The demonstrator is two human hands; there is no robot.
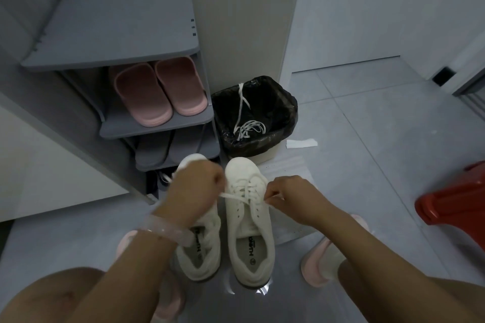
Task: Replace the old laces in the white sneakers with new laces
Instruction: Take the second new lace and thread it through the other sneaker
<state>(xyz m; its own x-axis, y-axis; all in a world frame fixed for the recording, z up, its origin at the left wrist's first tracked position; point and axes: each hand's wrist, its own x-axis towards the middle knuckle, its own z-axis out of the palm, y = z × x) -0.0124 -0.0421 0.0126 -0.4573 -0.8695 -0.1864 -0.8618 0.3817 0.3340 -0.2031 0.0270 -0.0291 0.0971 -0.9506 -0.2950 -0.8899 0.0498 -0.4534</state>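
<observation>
Your hands work at the throat of the right-hand sneaker point(249, 207): the left hand point(195, 186) has its fingers curled on one free end of the new lace point(236, 196), the right hand point(284, 193) pinches the other end near the top eyelets, and the lace runs taut between them across the tongue. The sneaker stands on the floor point(367, 165) directly ahead of you, its long axis running away from you, toe toward the bin and heel opening toward your knees; the two hands flank it, about equally near, so any pull on the lace runs crosswise to that axis. The lacing appears crossed up to the upper eyelets, so tightening or tying is probably what remains here. The upper looks like soft white fabric or leather with small vent holes, over a darker sole edge. The second sneaker point(199, 252) stands just beside it on the left, parallel, partly under your left wrist, with a loose lace end near its toe. A thin clear plastic sheet point(291, 170) lies under the pair. Beyond the toes, a bin lined with a glossy black bag point(286, 113) holds a tangle of flat white old laces point(249, 127). Left of it, a grey shelf rack point(115, 34) carries matte pink slippers point(160, 92); a red plastic stool point(456, 207) sits at the right.
</observation>
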